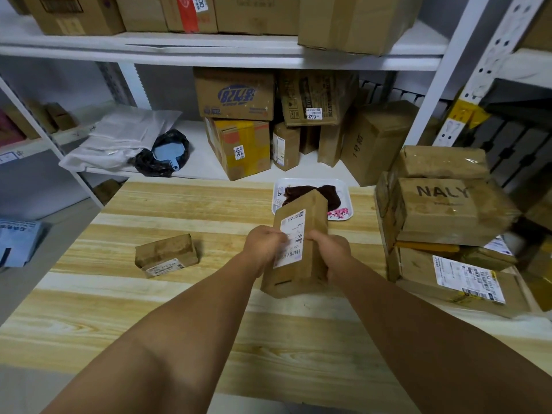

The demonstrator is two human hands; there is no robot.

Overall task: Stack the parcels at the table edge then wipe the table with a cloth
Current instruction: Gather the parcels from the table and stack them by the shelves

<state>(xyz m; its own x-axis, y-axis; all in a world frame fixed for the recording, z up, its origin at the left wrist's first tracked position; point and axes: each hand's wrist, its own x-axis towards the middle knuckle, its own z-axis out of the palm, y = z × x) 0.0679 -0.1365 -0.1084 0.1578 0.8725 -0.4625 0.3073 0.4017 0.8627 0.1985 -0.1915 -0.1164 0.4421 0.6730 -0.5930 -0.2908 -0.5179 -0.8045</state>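
I hold a long brown cardboard parcel with a white label between both hands, tilted above the middle of the wooden table. My left hand grips its left side and my right hand its right side. A small flat parcel lies on the table to the left. A stack of parcels stands at the table's right edge, with a box marked NALY near the top. A dark brown cloth lies on a white tray at the table's far side, partly hidden by the held parcel.
White metal shelves behind the table hold several cardboard boxes, white plastic bags and a black bag. A blue mailer lies low at the far left. More parcels sit right of the stack.
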